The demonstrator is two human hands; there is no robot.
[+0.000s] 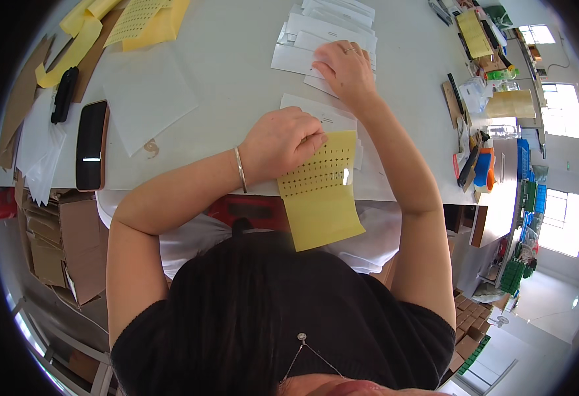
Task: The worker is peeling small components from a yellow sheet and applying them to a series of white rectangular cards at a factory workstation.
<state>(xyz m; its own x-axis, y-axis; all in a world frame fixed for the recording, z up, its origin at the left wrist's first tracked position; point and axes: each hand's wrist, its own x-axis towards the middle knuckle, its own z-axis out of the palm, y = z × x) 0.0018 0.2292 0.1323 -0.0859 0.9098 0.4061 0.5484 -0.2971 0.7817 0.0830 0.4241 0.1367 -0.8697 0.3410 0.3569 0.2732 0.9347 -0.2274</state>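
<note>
My left hand is closed, with thumb and bent fingers pinching the top edge of a yellow sticker sheet. Rows of small dark marks cover the sheet's upper part; its lower end is plain and hangs past the table's front edge. Beneath and beside this hand lies a white card with a little print. Farther off, my right hand rests on a pile of overlapping white cards. Its thumb and bent fingers close at the edge of a white card; the fingertips are partly hidden.
On the table at left lie a dark phone, a black cutter-like tool, translucent sheets and more yellow sticker sheets. At right are assorted tools and an orange-and-blue tape roll. Cardboard boxes stand below left.
</note>
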